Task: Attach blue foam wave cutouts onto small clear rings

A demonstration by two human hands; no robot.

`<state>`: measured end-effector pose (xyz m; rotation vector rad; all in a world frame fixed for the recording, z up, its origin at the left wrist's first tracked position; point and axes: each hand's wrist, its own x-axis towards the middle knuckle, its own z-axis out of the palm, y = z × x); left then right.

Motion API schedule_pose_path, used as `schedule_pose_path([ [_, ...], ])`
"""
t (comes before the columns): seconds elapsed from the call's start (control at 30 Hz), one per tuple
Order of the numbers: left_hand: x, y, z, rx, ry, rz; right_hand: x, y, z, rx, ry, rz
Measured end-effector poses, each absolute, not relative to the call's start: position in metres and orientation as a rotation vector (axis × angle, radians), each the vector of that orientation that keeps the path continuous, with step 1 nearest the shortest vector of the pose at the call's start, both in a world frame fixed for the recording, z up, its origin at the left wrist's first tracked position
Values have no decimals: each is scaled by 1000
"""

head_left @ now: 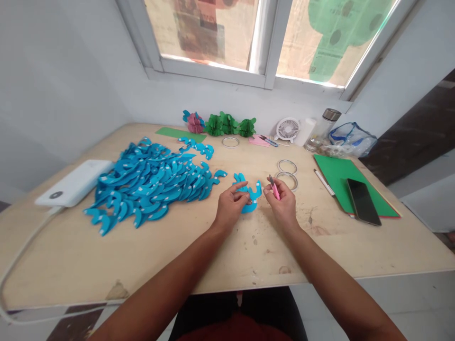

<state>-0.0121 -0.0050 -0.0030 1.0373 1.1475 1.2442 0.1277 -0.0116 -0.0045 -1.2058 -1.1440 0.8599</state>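
My right hand (284,206) is closed around a small pair of pink-handled snips (275,190), the dark blades pointing away from me. Its thumb and forefinger meet close to the right edge of a curved blue paper cutout (254,196), which carries small white squares. On the cutout's left side, my left hand (231,206) is closed with its fingertips pinched at the blue paper, covering part of it. A large pile of similar blue cutouts (152,175) lies to the left, many with white squares.
A white power bank (74,182) with a cable lies at the left. Rolls of tape (286,181) sit right of centre. Green sheets (341,180), a phone (363,201) and a pen (324,183) are at right. Paper figures (227,124), a fan (287,129) and a bottle (323,130) line the back.
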Motion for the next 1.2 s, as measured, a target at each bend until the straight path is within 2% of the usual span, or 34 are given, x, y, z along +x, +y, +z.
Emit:
schedule_pose_path([
  [0.47,-11,-6,-3,992,1088,1234,124,-10,-8,-1245,-1014,974],
  [1.2,-9,-7,-5,1002,1085,1008,134,-5,-8,-1229,-945,889],
])
